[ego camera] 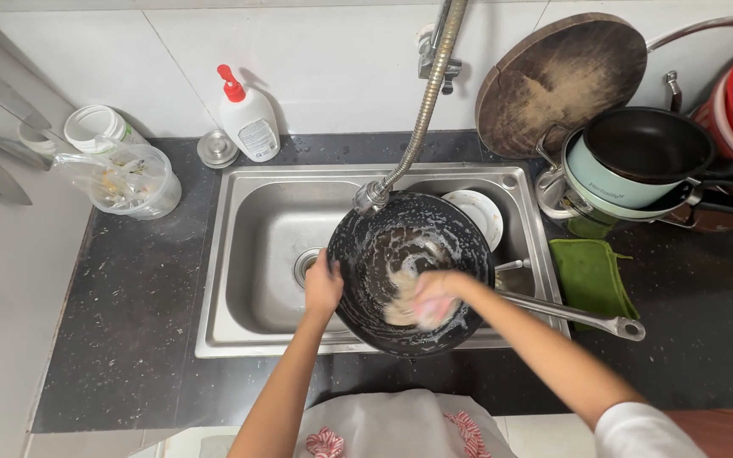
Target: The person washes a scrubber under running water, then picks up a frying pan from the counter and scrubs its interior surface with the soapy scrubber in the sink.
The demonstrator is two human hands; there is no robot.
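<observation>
A home kitchen is being indicated: steel sink at centre, stacked pans at two o'clock, soap bottle at eleven.

We see a black wok, round and deep, tilted over the steel sink, its inside streaked with white suds. Its long metal handle points right, and a pale sponge presses against the foamy bottom.

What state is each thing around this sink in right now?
Wok: tilted in the sink, soapy inside.
Left hand: gripping the wok's rim.
Right hand: pressed on a sponge inside the wok.
Faucet hose: hanging over the wok; water flow unclear.
Soap bottle: upright, capped.
Green cloth: lying folded on the counter.
</observation>
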